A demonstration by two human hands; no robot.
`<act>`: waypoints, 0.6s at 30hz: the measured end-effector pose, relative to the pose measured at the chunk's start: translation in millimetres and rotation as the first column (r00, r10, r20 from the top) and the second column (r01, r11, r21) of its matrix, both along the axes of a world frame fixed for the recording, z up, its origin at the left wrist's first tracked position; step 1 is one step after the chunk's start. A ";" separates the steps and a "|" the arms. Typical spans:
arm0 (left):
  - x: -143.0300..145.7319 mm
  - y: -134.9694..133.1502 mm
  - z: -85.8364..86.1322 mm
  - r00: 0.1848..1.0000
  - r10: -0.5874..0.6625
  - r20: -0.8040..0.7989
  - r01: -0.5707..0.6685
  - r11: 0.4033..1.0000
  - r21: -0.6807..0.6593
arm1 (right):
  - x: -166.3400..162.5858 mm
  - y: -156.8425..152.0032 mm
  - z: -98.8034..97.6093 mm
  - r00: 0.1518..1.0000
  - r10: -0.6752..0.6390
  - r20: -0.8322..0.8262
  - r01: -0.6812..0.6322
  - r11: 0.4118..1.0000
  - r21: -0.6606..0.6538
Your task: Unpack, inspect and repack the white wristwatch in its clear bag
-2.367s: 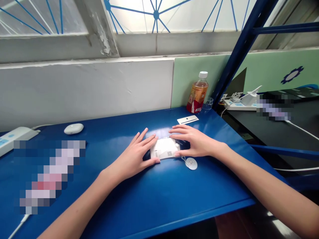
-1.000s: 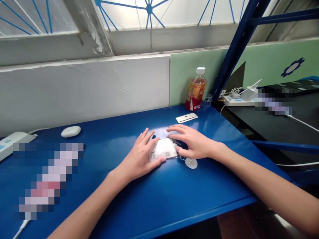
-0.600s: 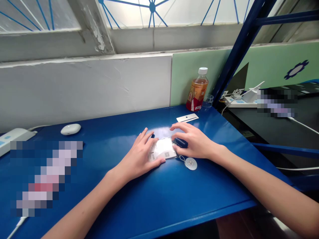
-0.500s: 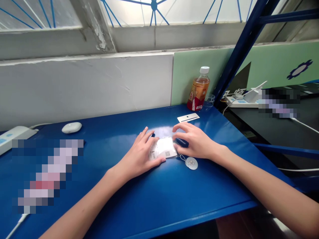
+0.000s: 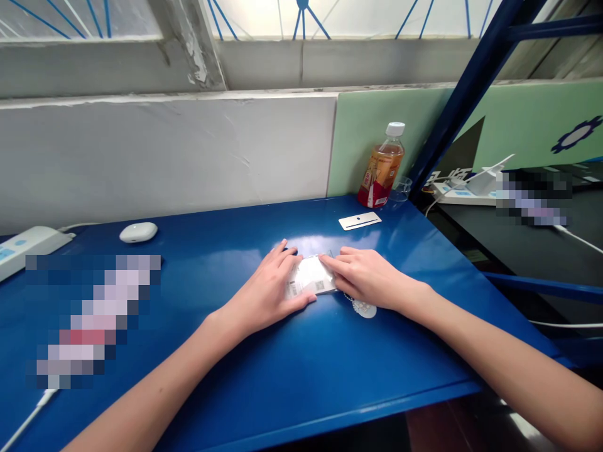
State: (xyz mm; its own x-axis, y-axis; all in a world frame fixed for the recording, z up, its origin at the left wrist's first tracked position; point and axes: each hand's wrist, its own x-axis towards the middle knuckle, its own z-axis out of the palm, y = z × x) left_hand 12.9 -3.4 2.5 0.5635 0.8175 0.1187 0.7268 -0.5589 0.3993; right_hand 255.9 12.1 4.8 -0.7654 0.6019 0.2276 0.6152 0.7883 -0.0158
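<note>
A small flat packet (image 5: 311, 274), wrapped in clear plastic with a white label, a barcode and a square code, lies on the blue table (image 5: 264, 383). My left hand (image 5: 268, 285) holds its left end, thumb along the near edge and fingers over the far side. At the packet's right end, my right hand (image 5: 365, 273) is closed, its index finger stretched over the far right corner and the other fingers curled at the edge. A round pale tag (image 5: 366, 310) on a bead chain lies partly under my right hand. The dark blue object seen earlier there is hidden.
A white card (image 5: 360, 220) lies behind my right hand, near a drink bottle (image 5: 382, 166) and a clear cup (image 5: 401, 188). On the left are an earbud case (image 5: 138, 232), a power strip (image 5: 29, 248) and a blurred-out device (image 5: 97, 320) with a cable.
My right hand has closed from spread, arched fingers, its index finger now laid on the packet's right corner. My left hand keeps its hold. The view has shifted slightly.
</note>
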 end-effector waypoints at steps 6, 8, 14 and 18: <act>2.7 -2.2 1.2 0.999 0.044 -0.021 -0.044 0.999 -0.016 | 2.2 3.0 0.5 0.992 -0.128 -0.013 0.125 0.982 -0.143; 3.1 -2.0 1.6 0.998 0.055 -0.036 -0.056 0.998 -0.018 | 5.2 5.2 -0.3 0.980 -0.196 -0.029 0.188 0.967 -0.174; -5.4 0.9 3.0 0.997 0.035 -0.073 -0.034 0.999 0.008 | 15.7 12.2 2.4 0.972 -0.193 -0.136 0.177 0.977 -0.118; -17.1 2.3 7.2 0.995 0.019 -0.096 -0.018 1.000 0.018 | 18.5 16.3 2.7 0.981 -0.092 -0.173 0.069 0.988 -0.136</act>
